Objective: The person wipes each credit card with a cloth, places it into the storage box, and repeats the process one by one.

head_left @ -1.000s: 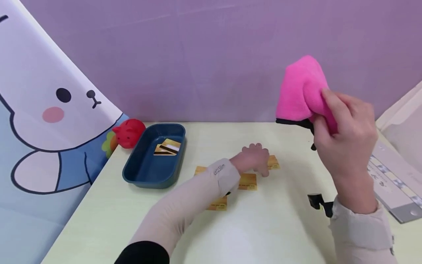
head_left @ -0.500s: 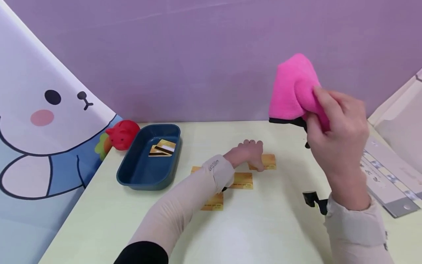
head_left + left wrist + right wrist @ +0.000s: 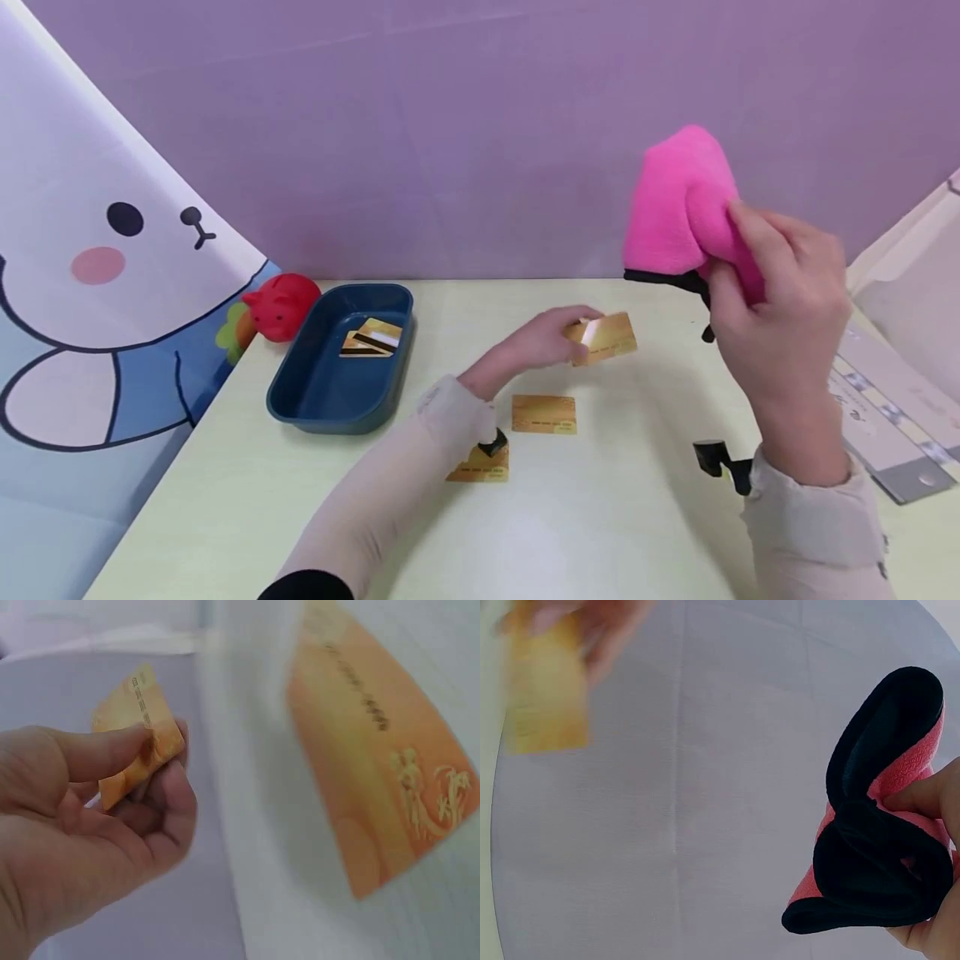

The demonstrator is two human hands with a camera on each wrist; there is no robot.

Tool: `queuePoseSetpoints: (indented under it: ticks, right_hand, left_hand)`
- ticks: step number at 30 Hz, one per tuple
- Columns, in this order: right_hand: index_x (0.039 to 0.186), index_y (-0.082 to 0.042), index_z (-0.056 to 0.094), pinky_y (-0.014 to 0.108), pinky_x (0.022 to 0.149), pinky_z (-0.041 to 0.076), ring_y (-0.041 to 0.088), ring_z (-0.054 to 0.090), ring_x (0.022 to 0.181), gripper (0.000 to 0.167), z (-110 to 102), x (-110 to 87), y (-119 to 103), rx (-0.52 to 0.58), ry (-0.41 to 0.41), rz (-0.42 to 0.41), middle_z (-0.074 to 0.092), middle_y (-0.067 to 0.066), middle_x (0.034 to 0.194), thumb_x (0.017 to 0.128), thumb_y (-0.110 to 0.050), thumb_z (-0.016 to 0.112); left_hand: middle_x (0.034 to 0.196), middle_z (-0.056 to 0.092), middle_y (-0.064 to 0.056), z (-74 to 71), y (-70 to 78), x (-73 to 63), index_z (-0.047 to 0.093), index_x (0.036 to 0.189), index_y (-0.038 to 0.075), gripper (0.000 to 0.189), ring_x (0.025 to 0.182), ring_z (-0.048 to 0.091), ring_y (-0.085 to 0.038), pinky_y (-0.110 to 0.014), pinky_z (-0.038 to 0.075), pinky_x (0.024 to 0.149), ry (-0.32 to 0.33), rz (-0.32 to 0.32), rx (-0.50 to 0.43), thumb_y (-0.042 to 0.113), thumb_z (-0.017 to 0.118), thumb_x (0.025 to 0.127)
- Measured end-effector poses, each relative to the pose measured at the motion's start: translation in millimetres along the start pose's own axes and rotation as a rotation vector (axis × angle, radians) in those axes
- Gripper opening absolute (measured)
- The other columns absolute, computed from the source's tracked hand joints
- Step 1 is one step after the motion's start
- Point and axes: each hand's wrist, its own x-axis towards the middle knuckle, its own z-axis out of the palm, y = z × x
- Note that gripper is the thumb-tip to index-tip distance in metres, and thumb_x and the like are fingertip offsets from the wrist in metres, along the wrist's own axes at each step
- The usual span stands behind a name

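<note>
My left hand (image 3: 553,337) pinches a gold bank card (image 3: 611,335) between thumb and fingers, tilted and raised off the table toward the back. In the left wrist view the thumb presses on the face of this card (image 3: 127,712). Two more gold cards lie below it: one card (image 3: 543,415) in the table's middle, and another card (image 3: 480,467) partly covered by my left sleeve. My right hand (image 3: 783,304) grips a folded pink cloth (image 3: 671,208) with black edging, held up in the air. Its dark folds face the right wrist camera, near my right hand (image 3: 934,847).
A blue tray (image 3: 307,408) with several gold cards (image 3: 371,337) in it stands at the left. Behind it sits a red piggy bank (image 3: 283,307). A flat grey item (image 3: 892,417) lies at the right edge. A purple backdrop (image 3: 450,167) closes off the table's back.
The farthest gold card has come up from the table in my left hand, which has drawn slightly left. My right hand keeps the pink cloth in about the same place.
</note>
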Motion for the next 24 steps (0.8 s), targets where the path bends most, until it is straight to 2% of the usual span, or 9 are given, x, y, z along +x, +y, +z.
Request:
queuePoseSetpoints:
  ticks: [3,6,9,13,16,18,21,24]
  right_hand:
    - [0.113,-0.013,0.077,0.036,0.092,0.045,0.046,0.061,0.103,0.027,-0.2,0.0,-0.9,0.005,0.008,0.004,0.072,0.022,0.107,0.09,-0.01,0.064]
    - [0.113,-0.012,0.077,0.036,0.092,0.045,0.045,0.061,0.104,0.027,-0.1,0.0,-1.2,0.004,0.007,0.004,0.072,0.022,0.108,0.09,-0.01,0.064]
    - [0.114,-0.012,0.077,0.035,0.093,0.045,0.046,0.061,0.103,0.027,-0.4,-0.5,-0.4,0.004,0.004,0.011,0.072,0.022,0.108,0.089,-0.011,0.064]
    - [0.114,-0.011,0.076,0.032,0.093,0.044,0.046,0.06,0.102,0.028,-0.9,-1.5,2.0,0.002,-0.002,0.016,0.072,0.023,0.107,0.089,-0.01,0.065]
    - [0.114,-0.01,0.076,0.031,0.093,0.043,0.047,0.06,0.102,0.029,-2.2,-0.4,3.7,-0.002,0.007,0.021,0.072,0.025,0.106,0.088,-0.009,0.065]
    - [0.114,-0.01,0.076,0.03,0.094,0.043,0.047,0.06,0.102,0.029,-2.6,0.9,3.7,-0.005,0.02,0.03,0.072,0.025,0.106,0.088,-0.009,0.064]
    - [0.117,-0.009,0.075,0.03,0.095,0.043,0.045,0.06,0.103,0.031,-0.4,1.7,2.5,0.009,0.009,0.031,0.072,0.024,0.109,0.088,-0.011,0.064]
    - [0.122,-0.01,0.072,0.031,0.097,0.044,0.044,0.06,0.104,0.035,4.2,-1.3,-0.7,0.018,-0.035,0.013,0.071,0.023,0.113,0.088,-0.012,0.065]
  left_hand:
    - [0.105,0.069,-0.01,-17.4,2.2,-20.8,0.051,0.14,0.02,0.052,0.081,0.066,-0.018,-0.042,0.056,0.081,0.075,0.069,-0.228,0.006,0.069,0.093]
    - [0.098,0.071,-0.009,-32.3,6.0,-40.1,0.056,0.131,0.013,0.043,0.08,0.065,-0.016,-0.035,0.052,0.074,0.189,0.117,-0.417,0.005,0.07,0.092]
    - [0.092,0.069,-0.003,-44.9,11.2,-57.0,0.06,0.131,0.007,0.039,0.08,0.062,-0.015,-0.027,0.047,0.072,0.299,0.185,-0.543,0.003,0.068,0.093]
    - [0.072,0.054,0.002,-53.2,15.2,-68.8,0.056,0.141,0.01,0.045,0.078,0.058,-0.018,-0.025,0.05,0.08,0.352,0.276,-0.548,0.001,0.062,0.097]
    - [0.064,0.042,0.002,-54.5,18.6,-71.6,0.05,0.145,0.012,0.049,0.077,0.054,-0.021,-0.027,0.05,0.082,0.391,0.3,-0.516,0.002,0.06,0.098]
    - [0.063,0.042,0.002,-55.2,21.5,-73.6,0.048,0.143,0.011,0.046,0.076,0.051,-0.023,-0.029,0.048,0.08,0.444,0.295,-0.502,0.005,0.06,0.099]
    - [0.067,0.056,0.004,-57.3,25.0,-76.2,0.05,0.136,0.01,0.04,0.076,0.053,-0.021,-0.029,0.046,0.077,0.542,0.294,-0.53,0.008,0.063,0.098]
    - [0.074,0.066,0.004,-57.7,27.0,-77.4,0.056,0.132,0.008,0.036,0.076,0.059,-0.016,-0.027,0.047,0.075,0.617,0.31,-0.573,0.007,0.065,0.097]
